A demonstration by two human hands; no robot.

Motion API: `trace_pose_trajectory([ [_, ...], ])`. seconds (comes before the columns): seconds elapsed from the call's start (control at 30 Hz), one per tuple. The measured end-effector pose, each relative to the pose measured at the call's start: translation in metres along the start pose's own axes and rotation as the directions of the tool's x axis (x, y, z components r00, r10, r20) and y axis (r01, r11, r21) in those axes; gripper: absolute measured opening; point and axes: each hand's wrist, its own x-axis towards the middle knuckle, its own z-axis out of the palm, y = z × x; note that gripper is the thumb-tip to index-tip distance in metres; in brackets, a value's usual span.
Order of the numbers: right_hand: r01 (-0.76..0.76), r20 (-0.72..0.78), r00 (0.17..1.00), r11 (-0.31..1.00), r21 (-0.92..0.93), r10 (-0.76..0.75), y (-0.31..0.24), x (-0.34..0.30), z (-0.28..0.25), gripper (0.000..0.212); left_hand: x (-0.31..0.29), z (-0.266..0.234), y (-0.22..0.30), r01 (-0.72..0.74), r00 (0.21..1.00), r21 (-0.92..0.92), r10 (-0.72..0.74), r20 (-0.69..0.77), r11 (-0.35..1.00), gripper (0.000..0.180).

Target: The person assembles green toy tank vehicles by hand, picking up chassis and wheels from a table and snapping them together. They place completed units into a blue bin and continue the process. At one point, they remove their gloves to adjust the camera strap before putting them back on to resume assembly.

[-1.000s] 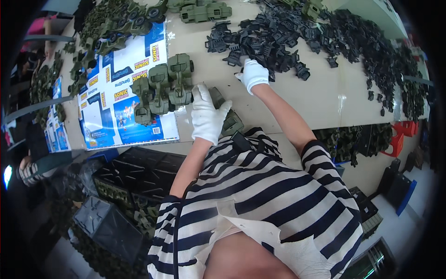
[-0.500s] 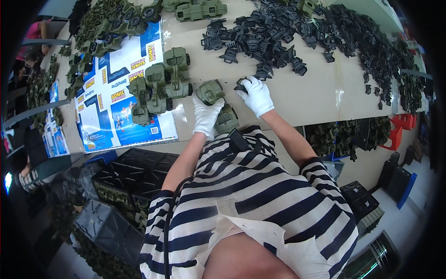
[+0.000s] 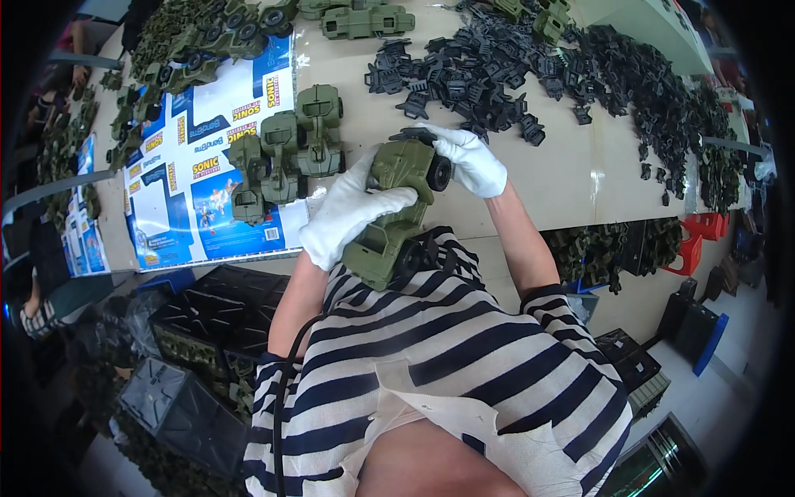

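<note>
Both gloved hands are working on one green toy vehicle (image 3: pixel 402 171) over the near edge of the counter (image 3: pixel 559 170).
The left hand (image 3: pixel 352 211) is keeping a firm grip around the vehicle's body; the right hand (image 3: pixel 474 161) is apparently pinching a dark part (image 3: pixel 414 133) narrowly at the far end. Whether that part is seated cannot be told, so this vehicle is seemingly sitting midway. Plenty seems left: black parts (image 3: pixel 480 70) are lying loose beyond, and more green vehicles (image 3: pixel 319 124) are standing nearby, their completeness unclear.
</note>
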Motion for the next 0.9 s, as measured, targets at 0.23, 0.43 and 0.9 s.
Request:
trace_pose_trajectory([
  [0.23, -0.004, -0.029, 1.0, 0.999, 0.045, 0.006, 0.004, 0.003, 0.001, 0.043, -0.001, -0.004, 0.0, -0.012, 1.0, 0.062, 0.011, 0.007, 0.998, 0.068],
  [0.43, 0.035, -0.018, 0.999, 0.996, 0.086, -0.034, 0.006, -0.002, 0.003, 0.043, 0.002, -0.001, 0.0, -0.036, 0.998, -0.004, 0.036, 0.058, 0.999, 0.069],
  [0.9, 0.063, 0.065, 0.996, 0.998, 0.014, -0.064, 0.002, -0.006, 0.004, 0.045, 0.0, -0.004, -0.015, -0.059, 0.998, 0.001, 0.059, 0.023, 0.998, 0.075],
])
